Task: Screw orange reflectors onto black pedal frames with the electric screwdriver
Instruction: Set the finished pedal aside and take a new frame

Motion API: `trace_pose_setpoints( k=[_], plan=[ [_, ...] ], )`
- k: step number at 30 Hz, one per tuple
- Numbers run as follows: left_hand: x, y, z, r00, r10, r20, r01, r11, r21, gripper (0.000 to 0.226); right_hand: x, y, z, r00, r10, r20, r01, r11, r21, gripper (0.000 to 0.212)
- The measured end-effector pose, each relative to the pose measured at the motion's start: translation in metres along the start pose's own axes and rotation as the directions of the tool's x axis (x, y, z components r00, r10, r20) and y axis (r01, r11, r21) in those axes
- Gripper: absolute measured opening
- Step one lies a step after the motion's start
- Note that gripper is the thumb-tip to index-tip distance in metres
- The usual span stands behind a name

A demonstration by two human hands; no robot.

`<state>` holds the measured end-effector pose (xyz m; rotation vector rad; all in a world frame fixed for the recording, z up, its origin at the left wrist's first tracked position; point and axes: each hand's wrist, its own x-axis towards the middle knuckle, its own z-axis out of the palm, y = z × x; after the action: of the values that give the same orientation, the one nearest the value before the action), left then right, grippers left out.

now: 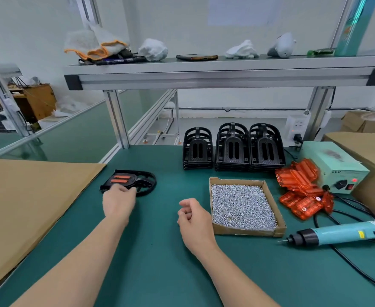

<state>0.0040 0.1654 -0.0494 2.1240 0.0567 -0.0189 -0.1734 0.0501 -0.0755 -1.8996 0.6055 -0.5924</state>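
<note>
We grip the pedal at ten o'clock on the mat.

The pedal, black with two orange strips showing, lies flat beside the cardboard; our left hand curls its fingers over the near edge. Our right hand hovers mid-mat, loosely curled, holding nothing. At its three o'clock sits the tray of screws; beyond, at two o'clock, reflectors lie heaped against the power box. The screwdriver lies at four o'clock, and three stacks of frames stand at one o'clock.
</note>
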Motion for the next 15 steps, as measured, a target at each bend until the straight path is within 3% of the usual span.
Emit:
trace_pose_setpoints(
  k=[3,5,7,11,15],
  plan=[
    [-0.021,-0.007,0.007,0.962,0.266,0.055,-0.270,0.916,0.297,0.024,0.001,0.002,0.000,1.000,-0.015,0.005,0.015,1.000,-0.017,0.018],
    [-0.022,-0.010,0.014,0.933,0.343,0.108,-0.357,0.845,0.399,0.024,0.000,0.002,0.000,1.000,-0.021,0.013,0.021,1.000,-0.017,0.018],
    [-0.017,-0.011,0.019,0.931,0.339,0.135,-0.363,0.819,0.444,0.026,0.001,0.002,0.002,1.000,-0.023,0.015,0.023,1.000,-0.011,0.018],
    [0.005,-0.010,0.024,0.930,0.271,0.249,-0.363,0.788,0.497,0.066,0.001,0.003,0.003,0.999,-0.023,0.027,0.023,1.000,-0.015,0.019],
    [0.020,-0.009,0.030,0.946,0.202,0.254,-0.314,0.774,0.551,0.083,0.001,0.002,0.003,0.999,-0.010,0.033,0.010,1.000,0.003,0.020]
  ],
)
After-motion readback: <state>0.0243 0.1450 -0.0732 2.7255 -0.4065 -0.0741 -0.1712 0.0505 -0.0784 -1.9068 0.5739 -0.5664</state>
